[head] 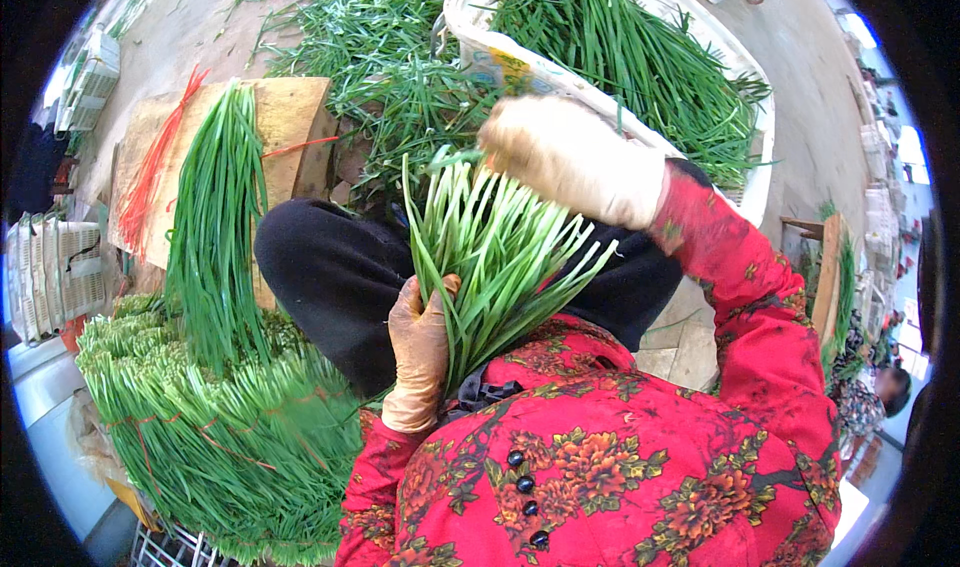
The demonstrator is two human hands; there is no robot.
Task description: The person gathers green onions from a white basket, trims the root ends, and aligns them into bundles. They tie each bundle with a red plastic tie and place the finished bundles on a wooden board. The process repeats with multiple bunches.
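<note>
My left hand (424, 349), in a stained pale glove, is closed around a bunch of garlic chives (495, 252) held over my lap, the pale stem ends fanned upward. My right hand (570, 154), in a pale glove and blurred, is above those stem ends; its fingertips are near a bit of green, and whether they grip it I cannot tell. To the left, a loose bunch of chives (217, 222) lies across a wooden board (300, 109) beside red ties (157, 169). Below it are stacked chive bundles (217, 432) bound with red ties.
A white plastic crate (761, 154) of loose chives stands at the upper right. Scattered leaves (405, 79) cover the floor ahead. White crates (56, 274) stand at the far left. Another person (870, 402) is at the far right, near a wooden board (827, 282).
</note>
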